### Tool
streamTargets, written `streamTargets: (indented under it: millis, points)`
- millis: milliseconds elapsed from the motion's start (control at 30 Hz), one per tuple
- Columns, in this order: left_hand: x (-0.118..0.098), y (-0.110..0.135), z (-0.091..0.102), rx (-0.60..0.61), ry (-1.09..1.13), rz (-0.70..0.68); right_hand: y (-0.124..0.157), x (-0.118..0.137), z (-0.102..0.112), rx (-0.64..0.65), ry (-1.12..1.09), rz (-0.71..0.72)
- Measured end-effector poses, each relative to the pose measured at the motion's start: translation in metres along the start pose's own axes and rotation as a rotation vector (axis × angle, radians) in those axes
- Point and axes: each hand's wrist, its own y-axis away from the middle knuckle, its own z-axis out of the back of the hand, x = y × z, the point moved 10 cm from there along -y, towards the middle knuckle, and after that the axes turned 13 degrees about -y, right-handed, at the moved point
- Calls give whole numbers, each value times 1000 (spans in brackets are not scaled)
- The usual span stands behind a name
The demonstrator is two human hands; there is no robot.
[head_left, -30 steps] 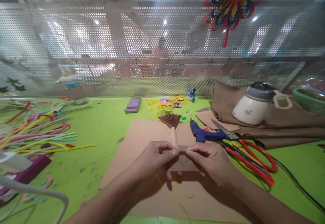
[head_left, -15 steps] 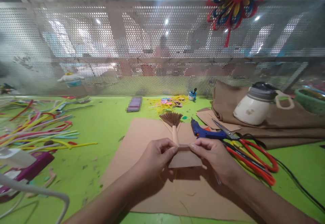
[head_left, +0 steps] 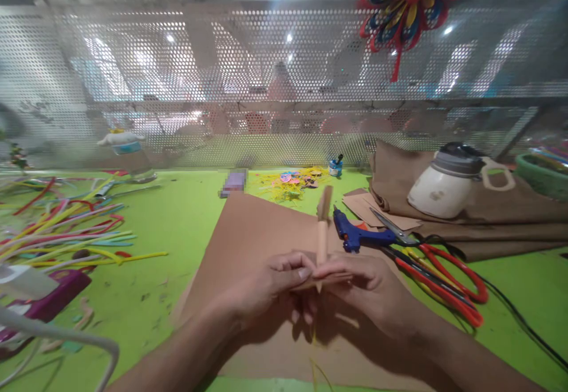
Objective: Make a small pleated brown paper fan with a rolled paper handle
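My left hand and my right hand meet over the brown sheet. Both are closed in a pinch on a folded piece of brown paper, seen nearly edge-on. A tan rolled paper tube rises from between my fingers, with a brown pleated paper fan at its top, turned side-on. A pale pointed tip shows just below my right fingers. How the tube joins the folded paper is hidden. Thin yellow strands lie below my hands.
Right of my hands lie a blue glue gun, scissors and red-handled pliers. A white jug stands on folded brown cloth. Coloured strips and a purple power strip are left. Yellow scraps lie ahead.
My hands have come closer together and tilted the paper edge-on. The tube has swung more upright and rightward, and its fan has turned from front-on to side-on.
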Motion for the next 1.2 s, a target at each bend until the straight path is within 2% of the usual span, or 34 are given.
streamTargets:
  millis: [67,133,233,333,433,533,633,733,833,933,1000,1200]
  points:
    - [2,-1,-5,34,-22,13,-1,6,4,-46,131,71]
    - [3,-2,-5,18,-30,20,-3,5,7,-60,185,68]
    - [-2,-4,6,-122,13,-20,-7,-6,17,-93,71,-30]
    - [-7,-3,16,-226,16,-49,-10,-10,27,-126,33,-66]
    - [-10,0,24,-300,-38,-44,-10,-14,31,-122,124,-106]
    - [-13,3,32,-381,-38,-65,-8,-18,32,-129,316,-137]
    - [-18,5,30,-402,-82,-105,-6,-18,30,-135,417,-120]
    - [-21,6,20,-377,-362,-108,-5,-15,26,-152,446,-67]
    - [-15,6,14,-345,-583,-38,-4,-7,22,-164,471,11]
    - [-9,8,17,-373,-496,20,-4,-2,20,-154,473,30]
    - [-13,7,20,-396,-432,-1,-5,-2,24,-166,466,6]
    - [-33,6,29,-448,-584,-102,-6,-13,37,-187,290,-67]
